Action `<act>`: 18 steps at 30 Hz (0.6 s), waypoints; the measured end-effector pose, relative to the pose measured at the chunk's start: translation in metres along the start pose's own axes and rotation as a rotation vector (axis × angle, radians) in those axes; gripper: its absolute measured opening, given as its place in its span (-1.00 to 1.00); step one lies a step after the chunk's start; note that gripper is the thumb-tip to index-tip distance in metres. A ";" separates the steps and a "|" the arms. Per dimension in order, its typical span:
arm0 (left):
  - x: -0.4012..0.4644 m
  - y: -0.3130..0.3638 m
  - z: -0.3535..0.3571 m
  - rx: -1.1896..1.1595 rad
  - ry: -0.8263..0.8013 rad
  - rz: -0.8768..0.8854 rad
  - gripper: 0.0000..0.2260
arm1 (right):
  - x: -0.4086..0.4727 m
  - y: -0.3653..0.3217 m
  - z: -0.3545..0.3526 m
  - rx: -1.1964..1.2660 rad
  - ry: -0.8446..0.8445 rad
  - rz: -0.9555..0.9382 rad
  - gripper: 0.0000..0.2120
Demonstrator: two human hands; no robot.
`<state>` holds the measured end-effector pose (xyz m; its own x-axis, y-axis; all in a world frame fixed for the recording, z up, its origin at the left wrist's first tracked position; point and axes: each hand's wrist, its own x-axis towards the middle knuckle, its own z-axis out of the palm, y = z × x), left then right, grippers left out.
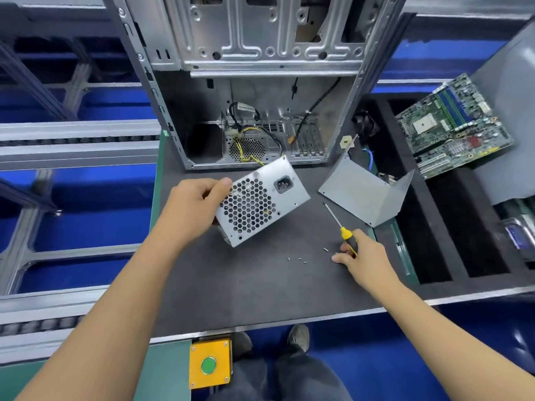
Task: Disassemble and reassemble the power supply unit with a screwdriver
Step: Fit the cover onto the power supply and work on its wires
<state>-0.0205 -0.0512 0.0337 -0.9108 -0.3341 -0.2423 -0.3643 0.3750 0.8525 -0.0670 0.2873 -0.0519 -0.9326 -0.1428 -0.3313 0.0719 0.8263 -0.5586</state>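
The power supply unit (262, 202) sits dead centre, tilted up off the dark tabletop (260, 285), its honeycomb fan grille and black mains socket facing the camera. Yellow wires run from its far edge, at 12 o'clock, back into the open computer case (260, 91) standing behind it.

The left hand (192, 208) is on the unit at 9 o'clock: fingers curled round its left edge, thumb pressed over the top corner by the grille, a firm hold that keeps the box lifted at an angle.

Over at 4 o'clock from the unit, the right hand (363, 257) has the screwdriver (340, 224). The fingers are wrapped round the yellow-and-black handle, and the fingertips reach down to the tabletop. The thin metal shaft points up and away toward 11 o'clock, its tip free in the air just short of the loose cover.

That bent metal cover (366, 192) lies at 3 o'clock from the unit, apart from it, one flap standing up at its right end.

Small screws (298, 259) lie scattered on the tabletop at 5 o'clock from the unit, one more just beside the right fingertips.

Farther out at 2 o'clock, a green motherboard (453, 125) rests tilted across the black foam tray (440, 227). Down at 6 o'clock, at the tabletop's near edge, sits a yellow box with a green button (209, 365).
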 end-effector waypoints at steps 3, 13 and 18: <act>-0.002 0.002 0.001 0.020 -0.086 0.030 -0.46 | 0.003 -0.002 0.001 -0.007 0.008 -0.019 -0.75; -0.012 0.005 0.007 -0.117 -0.057 0.007 -0.29 | 0.006 -0.036 -0.005 0.246 0.134 -0.022 -0.81; -0.011 -0.004 0.016 -0.190 -0.050 -0.071 -0.42 | 0.001 -0.095 -0.018 0.538 0.219 -0.096 -0.86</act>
<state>-0.0124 -0.0348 0.0256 -0.8944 -0.3087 -0.3237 -0.3893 0.1807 0.9032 -0.0816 0.2185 0.0149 -0.9910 -0.0401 -0.1278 0.0998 0.4148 -0.9044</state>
